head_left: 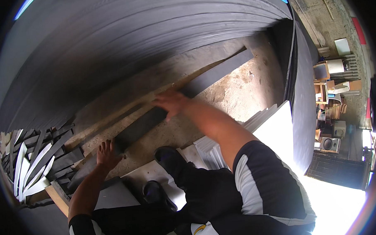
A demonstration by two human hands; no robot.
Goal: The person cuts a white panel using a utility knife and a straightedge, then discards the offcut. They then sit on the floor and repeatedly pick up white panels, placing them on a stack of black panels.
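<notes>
Now spreading the right hand (169, 102) over a long dark strip (142, 125) slanting across the floor (236, 86), and holding the left hand (107, 155) by its lower-left stretch, not showing whether pinching.

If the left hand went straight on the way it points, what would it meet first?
Probably the long wooden strip beyond the left hand, before the dark sheet stack; depth is unclear here.

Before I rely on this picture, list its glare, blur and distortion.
In the head view, glare bleaches the white sheets; in the head view, the right hand is blurred, the left hand sharper; in the head view, the grey stack's edges look bowed, likely partly fisheye bending, and the picture darkens to black at its sides.
</notes>
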